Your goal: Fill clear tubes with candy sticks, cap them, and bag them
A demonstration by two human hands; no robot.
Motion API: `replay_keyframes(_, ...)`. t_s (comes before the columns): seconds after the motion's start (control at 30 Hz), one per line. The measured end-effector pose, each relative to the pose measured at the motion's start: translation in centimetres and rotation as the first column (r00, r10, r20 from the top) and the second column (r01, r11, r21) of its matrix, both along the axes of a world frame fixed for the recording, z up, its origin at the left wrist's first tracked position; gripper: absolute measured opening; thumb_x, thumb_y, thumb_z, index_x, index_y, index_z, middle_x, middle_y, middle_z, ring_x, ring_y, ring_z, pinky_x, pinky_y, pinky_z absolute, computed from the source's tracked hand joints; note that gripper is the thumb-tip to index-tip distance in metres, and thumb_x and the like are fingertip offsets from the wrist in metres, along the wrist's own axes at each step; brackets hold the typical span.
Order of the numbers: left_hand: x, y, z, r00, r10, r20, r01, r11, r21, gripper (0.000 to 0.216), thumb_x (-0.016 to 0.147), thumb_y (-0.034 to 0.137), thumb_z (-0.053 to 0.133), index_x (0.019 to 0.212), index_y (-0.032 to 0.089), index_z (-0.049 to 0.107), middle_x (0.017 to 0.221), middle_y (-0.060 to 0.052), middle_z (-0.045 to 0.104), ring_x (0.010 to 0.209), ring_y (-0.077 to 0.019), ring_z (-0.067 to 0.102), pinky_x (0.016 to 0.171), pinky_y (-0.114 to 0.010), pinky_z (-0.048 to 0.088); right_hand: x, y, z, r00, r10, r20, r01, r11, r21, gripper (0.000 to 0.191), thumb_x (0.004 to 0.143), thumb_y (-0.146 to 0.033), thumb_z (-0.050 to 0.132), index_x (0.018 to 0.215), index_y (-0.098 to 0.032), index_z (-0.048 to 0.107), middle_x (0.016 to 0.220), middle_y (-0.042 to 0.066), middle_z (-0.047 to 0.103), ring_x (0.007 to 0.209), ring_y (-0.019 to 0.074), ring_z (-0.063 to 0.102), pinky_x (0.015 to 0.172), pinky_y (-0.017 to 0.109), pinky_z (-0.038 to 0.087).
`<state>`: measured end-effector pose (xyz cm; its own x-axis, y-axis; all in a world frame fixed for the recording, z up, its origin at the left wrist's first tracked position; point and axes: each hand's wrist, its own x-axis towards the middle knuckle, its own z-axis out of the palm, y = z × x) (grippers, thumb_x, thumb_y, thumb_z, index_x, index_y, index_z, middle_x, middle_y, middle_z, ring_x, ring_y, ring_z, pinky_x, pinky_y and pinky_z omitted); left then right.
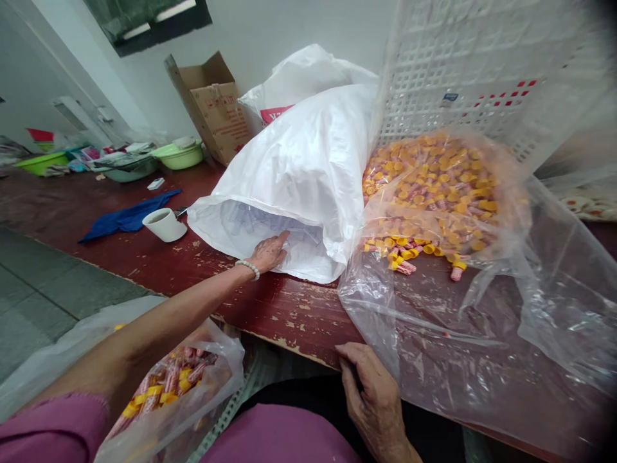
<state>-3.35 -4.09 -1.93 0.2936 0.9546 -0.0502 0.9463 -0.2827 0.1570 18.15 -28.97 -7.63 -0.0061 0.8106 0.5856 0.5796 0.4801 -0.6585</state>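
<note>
My left hand (pixel 268 252) reaches forward with fingers stretched out, touching the open mouth of a big white woven sack (pixel 299 173) lying on the dark red table (pixel 270 302). A bead bracelet circles that wrist. My right hand (pixel 371 392) rests at the table's near edge, fingers curled over the edge on the rim of a large clear plastic bag (pixel 482 321). Inside that clear bag lies a heap of small tubes with yellow caps (pixel 434 193). A smaller clear bag of the same tubes (pixel 168 386) sits by my left arm.
A white perforated plastic crate (pixel 482 64) stands tilted behind the heap. A white cup (pixel 164 224) and blue cloth (pixel 125 220) lie to the left. A cardboard box (pixel 216 106) and green basins (pixel 179 154) stand at the back. Grey floor lies to the left.
</note>
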Motion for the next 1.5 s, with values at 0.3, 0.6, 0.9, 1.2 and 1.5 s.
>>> replay_keyframes(0.3, -0.1, 1.2, 0.5, 0.991, 0.030, 0.133, -0.043, 0.995, 0.090, 0.034, 0.070, 0.017, 0.050, 0.099, 0.013, 0.067, 0.091, -0.010, 0.059, 0.086, -0.0229, 0.056, 0.082, -0.031, 0.044, 0.0, 0.1, -0.2, 1.000, -0.004, 0.005, 0.004, 1.000, 0.004, 0.027, 0.085, -0.003, 0.046, 0.104, -0.017, 0.058, 0.090, 0.007, 0.064, 0.086, 0.0149, 0.063, 0.074, 0.026, 0.055)
replay_keyframes(0.6, 2.7, 4.3, 0.2, 0.937, 0.183, 0.299, -0.199, 0.980, 0.026, 0.023, 0.071, 0.024, 0.052, 0.090, 0.015, 0.063, 0.077, -0.007, 0.065, 0.070, -0.0187, 0.059, 0.064, -0.027, 0.045, -0.1, 0.0, 0.1, 0.998, -0.045, 0.032, 0.045, 0.999, 0.013, 0.026, 0.085, -0.005, 0.046, 0.103, -0.018, 0.059, 0.088, 0.007, 0.065, 0.083, 0.0157, 0.064, 0.071, 0.026, 0.056)
replay_keyframes(0.9, 3.1, 4.9, -0.5, 0.952, 0.182, 0.246, -0.167, 0.983, -0.079, 0.023, 0.063, 0.020, 0.054, 0.083, 0.017, 0.065, 0.082, -0.012, 0.067, 0.076, -0.0238, 0.060, 0.062, -0.028, 0.041, -0.1, 0.1, 0.1, 0.999, -0.030, 0.041, 0.030, 0.999, 0.014, 0.027, 0.084, -0.003, 0.046, 0.103, -0.017, 0.059, 0.089, 0.007, 0.064, 0.085, 0.0155, 0.063, 0.072, 0.027, 0.055)
replay_keyframes(1.2, 0.9, 3.9, 1.0, 0.977, 0.042, 0.207, -0.004, 0.983, -0.183, 0.033, 0.061, 0.021, 0.056, 0.092, 0.022, 0.068, 0.064, -0.001, 0.060, 0.059, -0.0165, 0.052, 0.050, -0.023, 0.034, -0.1, 0.0, 0.3, 0.999, -0.031, 0.028, 0.031, 0.999, 0.016, 0.028, 0.085, -0.004, 0.044, 0.103, -0.018, 0.059, 0.089, 0.007, 0.065, 0.084, 0.0161, 0.064, 0.071, 0.028, 0.056)
replay_keyframes(1.5, 1.9, 2.5, 0.2, 0.991, 0.040, 0.131, -0.029, 0.996, -0.090, 0.028, 0.072, 0.023, 0.051, 0.097, 0.018, 0.061, 0.088, -0.009, 0.065, 0.082, -0.0236, 0.059, 0.071, -0.029, 0.043, -0.2, 0.1, 0.3, 0.999, -0.032, 0.044, 0.031, 0.999, 0.023, 0.026, 0.084, -0.003, 0.047, 0.103, -0.017, 0.059, 0.088, 0.007, 0.065, 0.084, 0.0150, 0.063, 0.072, 0.026, 0.055)
